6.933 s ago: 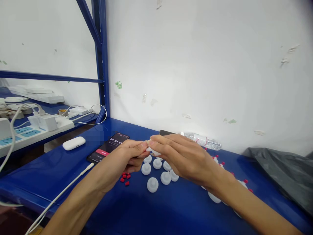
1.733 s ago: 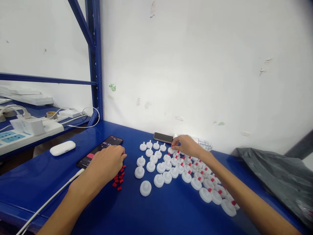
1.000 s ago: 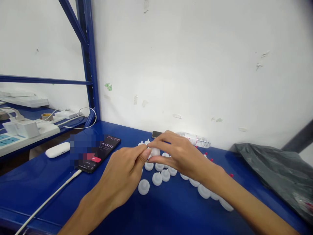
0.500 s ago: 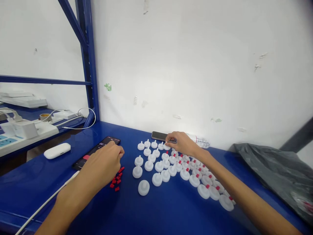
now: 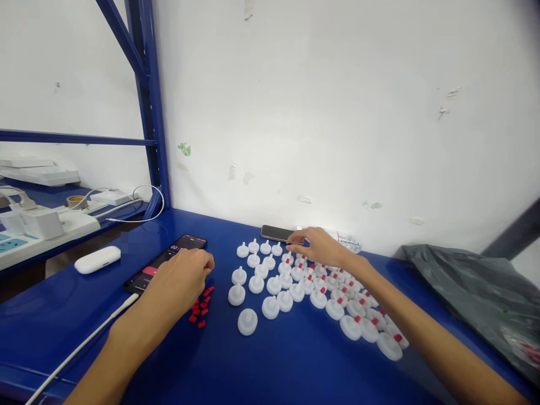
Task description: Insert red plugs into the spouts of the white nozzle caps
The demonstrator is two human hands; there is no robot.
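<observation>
Above several small red caps [image 5: 204, 306], my left hand [image 5: 185, 275] is closed with its fingertips bent together; whatever they hold is hidden. My right hand [image 5: 314, 245] hovers at the back of the group of white round lids [image 5: 270, 307], its thumb and index finger slightly apart. Just below those fingertips is one white lid [image 5: 287, 257] with an upright spout. On the left, the lids have bare spouts; many on the right, partly behind my right forearm, carry red caps on their spouts.
A phone showing a timer [image 5: 145, 275] lies under my left hand, with a white cable [image 5: 84, 346] beside it. Further left is a white case [image 5: 98, 260]. Another phone [image 5: 276, 233] and a clear bottle [image 5: 349, 243] lie by the wall. Grey plastic [image 5: 455, 292] covers the right side.
The fingers of my right hand have parted and lifted slightly off the lid at the back. My left hand stays near the red caps, almost unmoved. The view has shifted slightly.
</observation>
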